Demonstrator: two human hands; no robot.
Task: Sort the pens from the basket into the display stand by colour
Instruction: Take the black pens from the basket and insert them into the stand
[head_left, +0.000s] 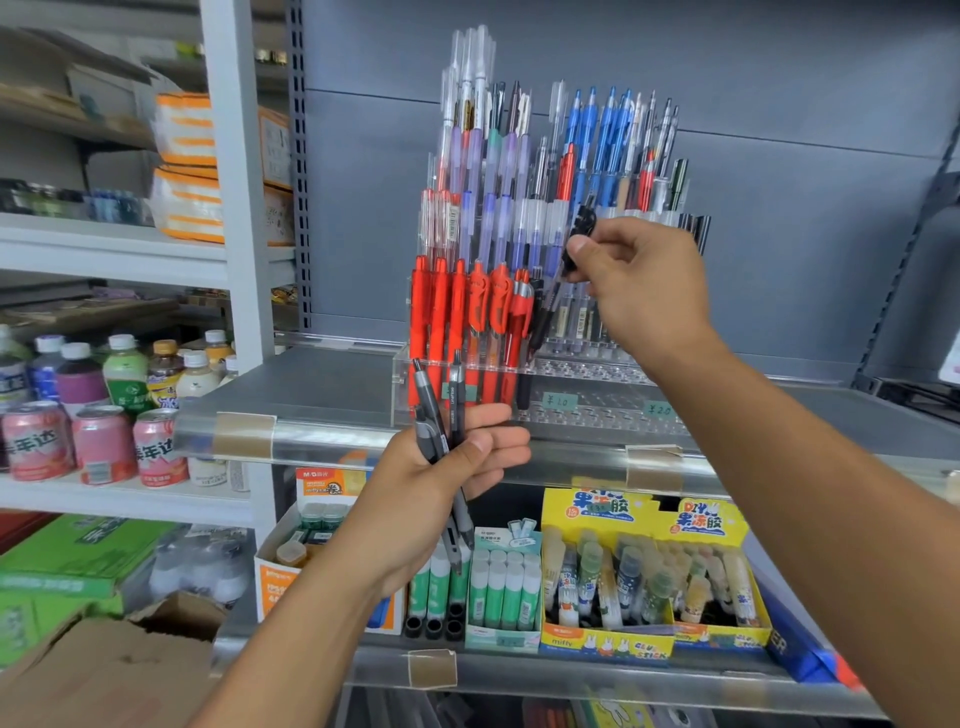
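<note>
A clear acrylic display stand (587, 387) sits on the grey shelf, tiered with pens. Red pens (457, 312) fill its front left row, purple and clear ones stand behind, blue pens (602, 130) are at the back right. My right hand (644, 280) pinches the top of a black pen (563, 270), which slants down towards the front row just right of the red pens. My left hand (447, 483) holds a bunch of black and grey pens (441, 421) in front of the shelf edge. No basket is in view.
Below the shelf are boxes of glue sticks (501, 587) and yellow boxes of jelly glue (649, 571). Drink cans (98, 441) and bottles (124, 369) fill white shelves at left. A cardboard box (104, 670) lies at lower left.
</note>
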